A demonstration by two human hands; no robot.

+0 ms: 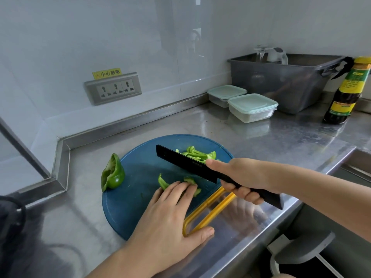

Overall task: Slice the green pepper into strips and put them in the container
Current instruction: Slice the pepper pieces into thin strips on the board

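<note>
A round blue cutting board (136, 177) lies on the steel counter. A green pepper half (112, 174) stands at its left edge. Cut green strips (198, 154) are piled at the board's far side. My left hand (170, 215) lies flat, its straight fingertips pressing on a pepper piece (163, 182) near the board's middle. My right hand (244, 178) grips the handle of a black knife (184, 164), whose blade is lifted above the board between the pressed piece and the strips. Two lidded clear containers (252, 107) stand further back on the counter.
A grey plastic tub (281, 81) with glassware stands at the back right, and a dark sauce bottle (347, 91) stands beside it. A yellow handle (208, 209) sticks out from the board. A sink (353, 171) drops off at the right. A wall socket (113, 88) is on the back wall.
</note>
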